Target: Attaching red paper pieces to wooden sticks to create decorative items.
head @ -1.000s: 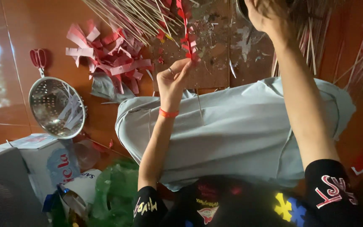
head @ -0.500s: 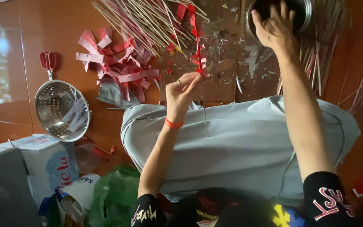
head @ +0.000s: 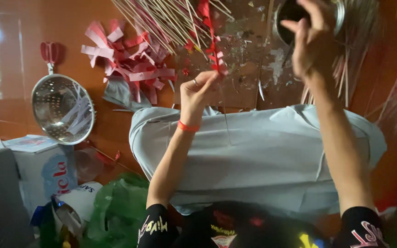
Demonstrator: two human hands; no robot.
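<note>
The red paper strip (head: 212, 46) hangs zigzag along a thin stick (head: 225, 123), high in the middle of the view, at about twelve o'clock from the left hand (head: 197, 89) that pinches its lower end between thumb and fingertips. The stick itself runs down from that pinch across the pale grey cloth (head: 263, 160) spread over the person's lap.

At two o'clock from the strip, the right hand (head: 311, 43) is raised over a round metal tin (head: 336, 14), fingers half curled. It seems to grasp nothing, though whether a fingertip carries glue or a scrap cannot be told.

At eleven o'clock from the left hand lies a fan of bare sticks (head: 161, 20). At nine o'clock a heap of cut red and pink paper strips (head: 125, 64) sits on the reddish floor (head: 33, 27), and farther out at eight o'clock rests a metal strainer (head: 63, 109) with a red handle and some white strips in it. A green plastic bag (head: 120, 206) lies at seven o'clock, near the person's left sleeve.

The risk here appears to be the light hold: a pinch on so thin a stick could let it twist, loosening the wound paper or tearing it. The tin sits close under the right hand, and a careless reach could probably tip it onto the cloth.
</note>
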